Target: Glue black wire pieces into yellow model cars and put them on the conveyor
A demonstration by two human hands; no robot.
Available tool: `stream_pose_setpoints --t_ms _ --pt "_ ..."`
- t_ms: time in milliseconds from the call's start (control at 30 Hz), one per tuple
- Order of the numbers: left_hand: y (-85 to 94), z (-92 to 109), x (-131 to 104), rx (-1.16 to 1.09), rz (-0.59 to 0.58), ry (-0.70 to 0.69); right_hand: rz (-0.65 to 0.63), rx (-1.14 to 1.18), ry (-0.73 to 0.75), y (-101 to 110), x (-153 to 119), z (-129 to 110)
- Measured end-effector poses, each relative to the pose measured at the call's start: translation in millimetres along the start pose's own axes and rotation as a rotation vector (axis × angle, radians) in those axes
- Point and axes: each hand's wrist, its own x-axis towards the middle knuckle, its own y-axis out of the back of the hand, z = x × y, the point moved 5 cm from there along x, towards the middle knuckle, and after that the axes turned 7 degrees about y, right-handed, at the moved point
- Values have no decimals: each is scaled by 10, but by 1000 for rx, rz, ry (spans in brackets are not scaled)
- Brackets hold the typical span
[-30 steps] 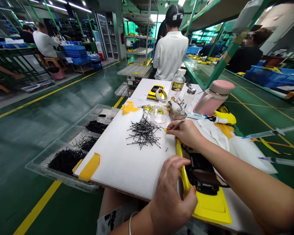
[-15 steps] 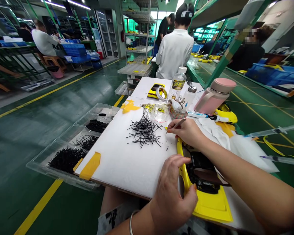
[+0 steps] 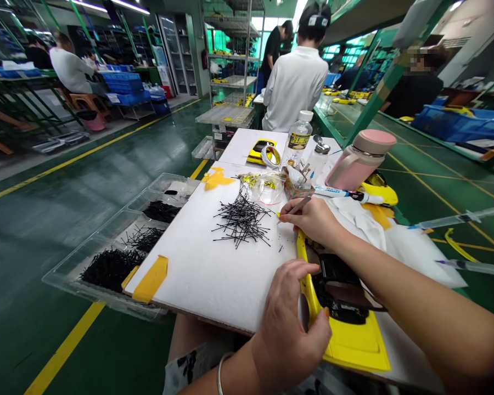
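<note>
A yellow model car body (image 3: 356,343) with a black interior lies at the near right of the white board (image 3: 206,274). My left hand (image 3: 290,323) grips its left side between fingers and thumb. Above the car's far end, my right hand (image 3: 313,219) pinches metal tweezers (image 3: 300,204), whose tip is down near the board beside a tiny yellow piece. Tiny dark bits lie just below the tip. Left of my right hand is a loose pile of thin black sticks (image 3: 242,220). A clear bag of yellow parts (image 3: 263,185) lies behind the pile.
Clear trays (image 3: 125,219) of black parts stand left of the board. Behind my right hand are a marker (image 3: 346,194), a pink flask (image 3: 360,159), a bottle (image 3: 298,140) and a tape roll (image 3: 270,156). Syringes (image 3: 461,219) are at the right. A person in white (image 3: 294,88) stands ahead.
The view has shifted very slightly. My right hand and the tweezers have moved a little to the left; my left hand keeps its hold on the car body.
</note>
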Motion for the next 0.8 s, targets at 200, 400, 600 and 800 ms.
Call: stream_pose_setpoints --t_ms 200,400,600,800 --pt "4 0 4 -1 -2 -1 -11 7 -36 -4 -4 2" --pt "-7 12 -12 3 -9 -3 -18 13 -49 -17 0 2" --pt "-8 12 -14 3 -14 15 -22 16 -48 -22 -1 10" --pt "-6 7 -1 6 -5 13 -21 26 -40 -24 5 12"
